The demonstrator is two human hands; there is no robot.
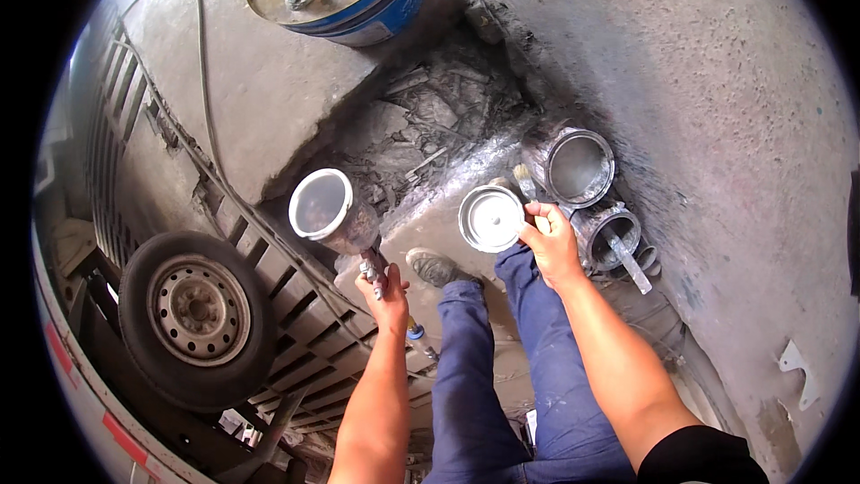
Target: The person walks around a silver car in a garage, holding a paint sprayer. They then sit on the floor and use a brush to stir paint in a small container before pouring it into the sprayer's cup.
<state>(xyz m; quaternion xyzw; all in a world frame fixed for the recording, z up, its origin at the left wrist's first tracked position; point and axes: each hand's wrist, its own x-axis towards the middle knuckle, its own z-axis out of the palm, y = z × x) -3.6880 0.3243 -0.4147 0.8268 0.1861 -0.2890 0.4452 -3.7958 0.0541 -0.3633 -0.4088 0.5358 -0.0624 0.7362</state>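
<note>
My left hand (pixel 385 296) is closed round the handle of a spray gun (pixel 373 271). Its open-topped, cloudy paint cup (pixel 356 226) has a white rim and tilts up above the hand. Between thumb and fingers, my right hand (pixel 553 246) grips the edge of a round whitish lid (pixel 490 218) with a small knob at its middle. The lid is apart from the cup. A paintbrush (pixel 524 181) shows just beyond my right fingers, its handle partly hidden. Two paint-smeared cans stand to the right: a larger open can (pixel 580 168) and a smaller can (pixel 607 235) with a flat stick (pixel 629 262) in it.
A blue drum (pixel 376 13) stands on a concrete slab at the far side, beside a pit of rubble (pixel 439 112). At left, a wheel (pixel 198 311) hangs at a vehicle's side. A hose (pixel 208 116) runs along a slatted metal panel (pixel 305 314).
</note>
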